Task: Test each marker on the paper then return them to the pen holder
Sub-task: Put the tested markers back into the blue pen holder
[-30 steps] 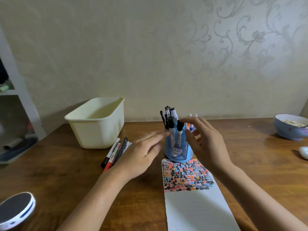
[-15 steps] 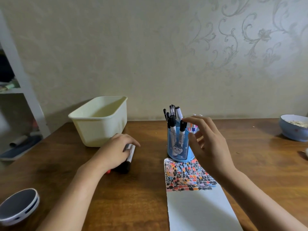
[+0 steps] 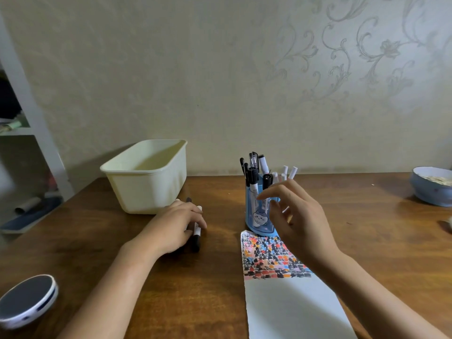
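Note:
A blue pen holder (image 3: 255,216) with a cartoon sticker stands mid-table, holding several black and white markers (image 3: 253,174). In front of it lies a white paper (image 3: 291,307) whose top part is covered in colored test marks. My left hand (image 3: 172,228) rests palm down on the loose markers (image 3: 195,237) lying left of the holder, fingers curled over a black-and-white one. My right hand (image 3: 298,218) hovers just right of the holder with fingers spread, holding nothing.
A cream plastic bin (image 3: 146,177) stands behind my left hand. A blue bowl (image 3: 431,189) sits at the far right edge. A round dark-topped white device (image 3: 27,302) lies at the near left corner. A white shelf (image 3: 29,113) stands left of the table.
My left hand went from the holder to the loose markers on the left and closed over them. My right hand drew back slightly from the holder.

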`<state>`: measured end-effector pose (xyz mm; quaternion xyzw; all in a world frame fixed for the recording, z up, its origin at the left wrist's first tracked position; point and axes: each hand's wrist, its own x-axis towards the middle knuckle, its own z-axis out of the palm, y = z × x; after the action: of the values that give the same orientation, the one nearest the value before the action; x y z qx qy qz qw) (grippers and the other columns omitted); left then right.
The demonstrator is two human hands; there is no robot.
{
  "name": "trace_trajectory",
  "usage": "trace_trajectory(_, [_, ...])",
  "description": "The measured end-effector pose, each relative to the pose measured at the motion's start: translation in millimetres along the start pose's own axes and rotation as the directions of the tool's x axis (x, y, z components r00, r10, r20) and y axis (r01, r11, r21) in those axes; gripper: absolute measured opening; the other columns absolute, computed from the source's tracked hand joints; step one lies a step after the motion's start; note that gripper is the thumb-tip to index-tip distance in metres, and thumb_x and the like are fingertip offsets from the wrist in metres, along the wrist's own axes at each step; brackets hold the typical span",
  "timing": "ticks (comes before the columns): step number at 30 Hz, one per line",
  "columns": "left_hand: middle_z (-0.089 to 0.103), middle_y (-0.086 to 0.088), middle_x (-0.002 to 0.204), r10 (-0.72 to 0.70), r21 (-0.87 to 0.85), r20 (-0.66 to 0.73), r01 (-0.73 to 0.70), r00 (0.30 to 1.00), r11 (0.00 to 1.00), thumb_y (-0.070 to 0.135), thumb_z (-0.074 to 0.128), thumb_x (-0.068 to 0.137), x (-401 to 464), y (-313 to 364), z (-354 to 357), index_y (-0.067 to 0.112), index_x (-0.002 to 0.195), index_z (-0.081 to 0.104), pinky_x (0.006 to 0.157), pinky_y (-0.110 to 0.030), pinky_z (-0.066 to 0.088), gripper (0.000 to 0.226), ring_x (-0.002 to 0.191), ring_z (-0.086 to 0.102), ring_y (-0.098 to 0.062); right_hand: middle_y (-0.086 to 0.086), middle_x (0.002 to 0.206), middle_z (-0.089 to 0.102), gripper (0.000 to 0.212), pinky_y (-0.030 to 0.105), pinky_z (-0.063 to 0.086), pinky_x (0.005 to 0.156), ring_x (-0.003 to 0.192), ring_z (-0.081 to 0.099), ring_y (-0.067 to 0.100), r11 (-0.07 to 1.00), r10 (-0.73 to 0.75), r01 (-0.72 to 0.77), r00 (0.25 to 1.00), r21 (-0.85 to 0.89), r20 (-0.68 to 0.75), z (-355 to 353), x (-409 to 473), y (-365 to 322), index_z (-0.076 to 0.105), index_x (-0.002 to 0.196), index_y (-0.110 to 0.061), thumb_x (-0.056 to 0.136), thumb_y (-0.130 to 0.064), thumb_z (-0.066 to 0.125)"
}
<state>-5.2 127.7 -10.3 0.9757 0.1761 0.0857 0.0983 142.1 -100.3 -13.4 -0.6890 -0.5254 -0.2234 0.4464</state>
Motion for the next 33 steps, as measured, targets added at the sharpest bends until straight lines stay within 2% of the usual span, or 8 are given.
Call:
trace_trajectory(4, [0.053,0.024,0.126,0.059,0.028,-0.061,-0.057,0.996,0.998,0.015,0.067,0.09,0,-1,9,0.041,0.099,0.07,0.102,-0.023,0.032,0.027,0.124,0.039,-0.004,-0.014,0.103,0.059,0.021,0.036,0.055,0.057,0.076,0.061,0.009,1.0,-0.027,0.027,0.998,0.0,0.06,3,-2,0,0.066,0.099,-0.028,0.095,-0.013,0.053])
trace_trajectory(9, [0.062,0.019,0.102,0.127,-0.053,-0.209,-0.141,0.97,0.989,0.023,0.071,0.088,0,18,8,0.038,0.094,0.069,0.099,-0.035,0.041,0.016,0.108,0.048,-0.003,-0.019,0.102,0.059,0.017,0.03,0.056,0.058,0.075,0.061,0.005,0.998,-0.034,0.041,0.985,-0.037,0.17,3,-1,-4,0.062,0.108,-0.033,0.096,-0.026,0.051])
trace_trajectory(15, [0.069,0.014,0.094,0.209,-0.094,-0.43,-0.273,0.879,0.957,0.013,0.078,0.082,1,37,7,0.03,0.097,0.075,0.079,-0.041,0.054,0.023,0.096,0.057,-0.009,-0.022,0.105,0.062,0.029,0.026,0.058,0.065,0.077,0.065,0.001,0.998,0.008,0.008,0.959,-0.057,0.283,6,-2,-9,0.056,0.12,-0.034,0.093,-0.031,0.065])
trace_trajectory(18, [0.07,0.015,0.094,0.226,-0.167,-0.452,-0.331,0.863,0.929,0.014,0.08,0.079,2,46,7,0.026,0.1,0.076,0.076,-0.039,0.055,0.024,0.094,0.057,-0.007,-0.021,0.105,0.067,0.027,0.028,0.057,0.065,0.079,0.067,0.002,0.998,0.042,-0.053,0.958,0.03,0.282,5,0,-9,0.057,0.115,-0.034,0.092,-0.045,0.064])
trace_trajectory(21, [0.067,0.021,0.096,0.259,-0.176,-0.465,-0.376,0.846,0.91,0.012,0.08,0.079,1,53,8,0.026,0.104,0.075,0.076,-0.033,0.055,0.029,0.094,0.057,-0.002,-0.018,0.103,0.069,0.037,0.022,0.055,0.065,0.084,0.067,0.002,0.98,0.118,-0.157,0.954,0.125,0.276,3,2,-10,0.061,0.11,-0.033,0.086,-0.06,0.054])
trace_trajectory(24, [0.068,0.021,0.098,0.261,-0.202,-0.472,-0.391,0.842,0.898,0.013,0.076,0.082,1,58,10,0.026,0.107,0.074,0.078,-0.031,0.054,0.029,0.096,0.058,-0.002,-0.015,0.099,0.071,0.035,0.023,0.056,0.066,0.084,0.068,0.002,0.955,0.168,-0.223,0.951,0.197,0.261,3,3,-12,0.065,0.105,-0.03,0.086,-0.056,0.053])
trace_trajectory(29, [0.064,0.022,0.105,0.229,-0.315,-0.441,-0.388,0.868,0.866,0.047,0.054,0.094,-2,65,9,0.034,0.127,0.063,0.083,-0.021,0.047,0.036,0.107,0.056,0.003,-0.012,0.094,0.072,0.037,0.026,0.057,0.066,0.082,0.069,0.005,0.93,0.224,-0.261,0.961,0.26,0.164,-4,7,-8,0.067,0.102,-0.022,0.088,-0.054,0.055])
trace_trajectory(33, [0.059,0.02,0.121,0.236,-0.326,-0.363,-0.36,0.902,0.874,0.043,0.045,0.102,-2,66,14,0.038,0.144,0.047,0.094,-0.028,0.049,0.042,0.122,0.05,-0.002,-0.011,0.089,0.071,0.021,0.029,0.058,0.063,0.076,0.069,0.006,0.928,0.25,-0.264,0.965,0.264,0.085,-11,10,-7,0.066,0.101,-0.027,0.093,-0.045,0.059])
